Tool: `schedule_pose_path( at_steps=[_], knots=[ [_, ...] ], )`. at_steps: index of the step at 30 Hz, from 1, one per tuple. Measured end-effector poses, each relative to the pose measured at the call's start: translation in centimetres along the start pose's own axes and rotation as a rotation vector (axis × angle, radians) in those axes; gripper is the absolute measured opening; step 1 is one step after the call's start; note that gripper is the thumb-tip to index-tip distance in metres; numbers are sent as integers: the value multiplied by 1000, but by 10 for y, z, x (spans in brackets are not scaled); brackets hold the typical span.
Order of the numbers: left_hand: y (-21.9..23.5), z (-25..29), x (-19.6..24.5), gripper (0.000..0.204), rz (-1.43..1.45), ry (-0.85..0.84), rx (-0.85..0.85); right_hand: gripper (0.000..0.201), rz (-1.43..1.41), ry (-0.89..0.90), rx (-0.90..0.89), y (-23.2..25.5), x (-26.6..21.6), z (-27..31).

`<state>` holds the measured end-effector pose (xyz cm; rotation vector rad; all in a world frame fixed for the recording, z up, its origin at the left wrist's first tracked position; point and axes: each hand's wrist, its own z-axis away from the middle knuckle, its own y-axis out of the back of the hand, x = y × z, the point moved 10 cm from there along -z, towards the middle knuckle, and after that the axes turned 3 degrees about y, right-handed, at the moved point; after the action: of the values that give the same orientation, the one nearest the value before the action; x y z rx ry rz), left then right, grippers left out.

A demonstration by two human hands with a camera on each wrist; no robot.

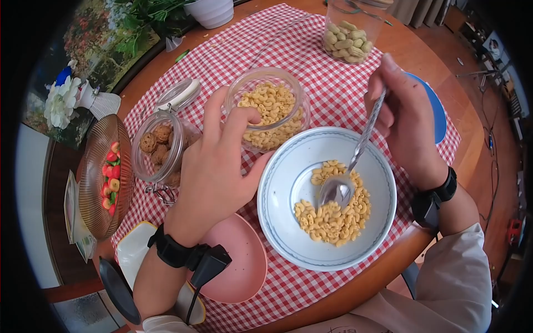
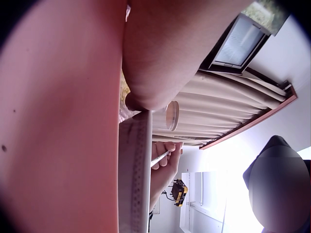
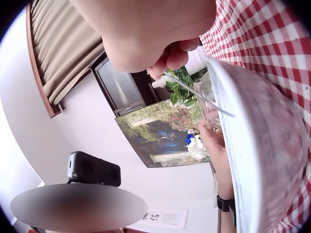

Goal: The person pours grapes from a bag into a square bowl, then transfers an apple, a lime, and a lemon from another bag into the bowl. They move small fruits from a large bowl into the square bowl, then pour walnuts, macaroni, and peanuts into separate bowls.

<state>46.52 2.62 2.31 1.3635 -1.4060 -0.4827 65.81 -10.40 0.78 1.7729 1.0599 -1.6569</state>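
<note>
A white bowl [image 1: 276, 222] with a blue-patterned rim holds macaroni [image 1: 334, 233]. My right hand [image 1: 405, 114] grips a metal spoon [image 1: 363, 136] by the upper handle, and its bowl end rests in the macaroni. My left hand [image 1: 214, 164] is at the near left side of a glass jar [image 1: 302, 102] part-filled with macaroni. Its index finger bends over the jar's rim, and the thumb lies by the bowl's left rim. In the right wrist view the spoon [image 3: 201, 97] slants over the bowl's rim [image 3: 226, 92], with the left hand [image 3: 213, 141] beyond.
Left of the jar stands an open clip-top jar [image 1: 176, 145] of walnuts. A pink plate [image 1: 244, 250] lies under the left forearm. A ribbed glass dish [image 1: 91, 166] holds small red fruits. Peanuts fill a clear container [image 1: 350, 43] at the back; a blue plate [image 1: 436, 108] is at right.
</note>
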Motion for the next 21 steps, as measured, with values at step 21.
schedule_pose_path(
  at_steps=[21],
  knots=[
    [1,1,2,51,-35,-25,10,39,-419,-86,257,22,13,-5]
  ],
)
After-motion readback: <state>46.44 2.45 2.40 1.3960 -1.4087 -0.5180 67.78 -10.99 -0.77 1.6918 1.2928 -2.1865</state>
